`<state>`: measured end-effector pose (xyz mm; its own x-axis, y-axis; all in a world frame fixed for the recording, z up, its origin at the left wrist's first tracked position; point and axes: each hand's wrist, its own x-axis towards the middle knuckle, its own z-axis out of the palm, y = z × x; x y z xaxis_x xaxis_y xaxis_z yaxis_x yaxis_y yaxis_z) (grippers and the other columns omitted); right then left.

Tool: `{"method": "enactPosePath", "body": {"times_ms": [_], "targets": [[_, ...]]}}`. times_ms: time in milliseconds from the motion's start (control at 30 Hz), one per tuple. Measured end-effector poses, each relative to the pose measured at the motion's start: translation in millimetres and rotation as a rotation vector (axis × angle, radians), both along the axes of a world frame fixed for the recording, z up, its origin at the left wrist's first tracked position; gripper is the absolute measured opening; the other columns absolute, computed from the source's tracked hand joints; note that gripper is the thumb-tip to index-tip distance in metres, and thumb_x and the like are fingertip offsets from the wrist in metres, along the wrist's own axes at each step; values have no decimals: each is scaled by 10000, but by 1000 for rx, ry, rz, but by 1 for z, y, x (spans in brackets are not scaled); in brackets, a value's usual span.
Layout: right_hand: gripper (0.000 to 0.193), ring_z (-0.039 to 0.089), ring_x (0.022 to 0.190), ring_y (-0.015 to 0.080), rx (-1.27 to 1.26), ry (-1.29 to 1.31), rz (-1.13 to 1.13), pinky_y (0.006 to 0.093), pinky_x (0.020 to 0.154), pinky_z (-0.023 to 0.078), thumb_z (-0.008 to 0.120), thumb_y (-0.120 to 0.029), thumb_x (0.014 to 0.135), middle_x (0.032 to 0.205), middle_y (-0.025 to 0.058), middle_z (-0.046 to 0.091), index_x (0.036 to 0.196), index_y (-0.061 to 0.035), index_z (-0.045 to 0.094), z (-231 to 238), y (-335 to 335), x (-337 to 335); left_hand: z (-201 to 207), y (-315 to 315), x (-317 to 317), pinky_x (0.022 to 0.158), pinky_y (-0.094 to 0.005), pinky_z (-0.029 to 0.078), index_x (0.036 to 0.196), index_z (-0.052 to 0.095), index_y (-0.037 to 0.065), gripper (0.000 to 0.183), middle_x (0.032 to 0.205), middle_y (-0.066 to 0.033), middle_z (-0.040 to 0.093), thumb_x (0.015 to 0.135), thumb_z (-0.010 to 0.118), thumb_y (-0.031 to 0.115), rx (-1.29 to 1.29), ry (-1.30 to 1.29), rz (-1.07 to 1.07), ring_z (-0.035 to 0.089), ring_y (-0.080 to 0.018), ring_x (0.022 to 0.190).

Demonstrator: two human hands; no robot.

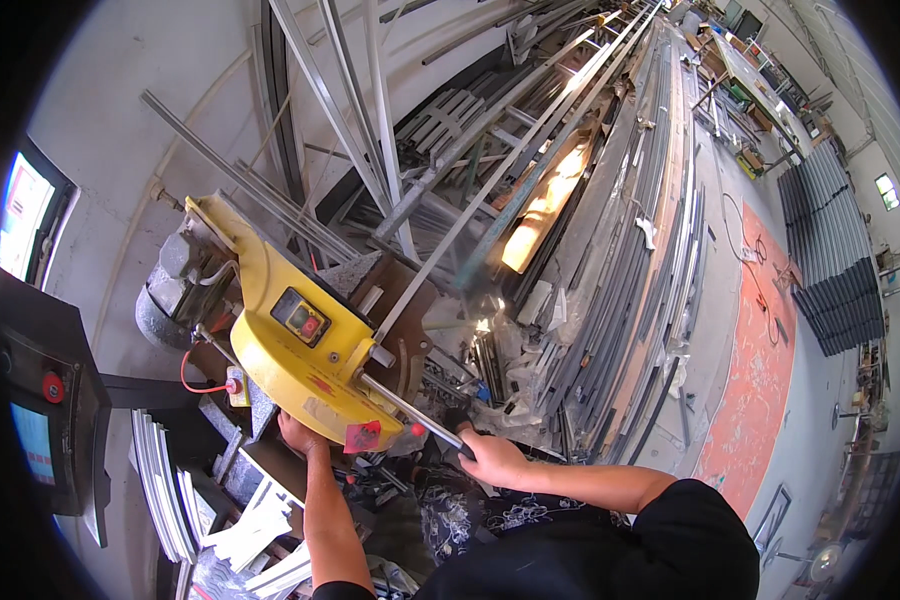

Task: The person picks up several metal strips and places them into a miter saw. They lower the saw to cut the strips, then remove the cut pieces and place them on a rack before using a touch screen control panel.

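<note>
A yellow cut-off saw (300, 370) with a curved blade guard stands left of centre. A metal lever (405, 403) sticks out from it toward me and ends in a black grip. My right hand (495, 460) is closed around that grip. My left hand (300, 436) reaches in at the lower edge of the guard, and its fingers are mostly hidden there. Switch buttons (301, 317) sit on the saw's side, and a grey motor (178, 285) is mounted behind it. A long pale metal bar (470, 232) runs from the saw toward the far end.
Long metal profiles (635, 300) lie in heaps beyond the saw, and others lean on the wall. Cut white pieces (255, 525) are piled at lower left. A control box with a screen (45, 410) stands at far left. Dark ribbed panels (830, 245) are stacked at right.
</note>
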<state>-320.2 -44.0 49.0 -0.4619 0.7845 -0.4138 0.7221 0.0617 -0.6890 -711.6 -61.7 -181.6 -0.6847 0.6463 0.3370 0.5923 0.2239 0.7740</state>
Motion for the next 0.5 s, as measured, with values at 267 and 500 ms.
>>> {"method": "enactPosePath", "body": {"times_ms": [267, 500], "targets": [[219, 585, 624, 398, 21, 20, -2, 509, 555, 457, 571, -208, 810, 666, 178, 574, 925, -70, 445, -6, 0, 0, 0, 1, -2, 680, -390, 453, 957, 628, 56, 250, 907, -103, 593, 731, 601, 159, 45, -43, -66, 548, -318, 838], [217, 586, 622, 400, 50, 49, -12, 506, 554, 458, 576, -203, 807, 655, 181, 576, 921, -72, 446, -30, -4, 2, 45, 5, 20, 674, -395, 449, 954, 616, 65, 225, 886, -99, 585, 752, 568, 151, -187, 181, 43, 540, -318, 821]]}}
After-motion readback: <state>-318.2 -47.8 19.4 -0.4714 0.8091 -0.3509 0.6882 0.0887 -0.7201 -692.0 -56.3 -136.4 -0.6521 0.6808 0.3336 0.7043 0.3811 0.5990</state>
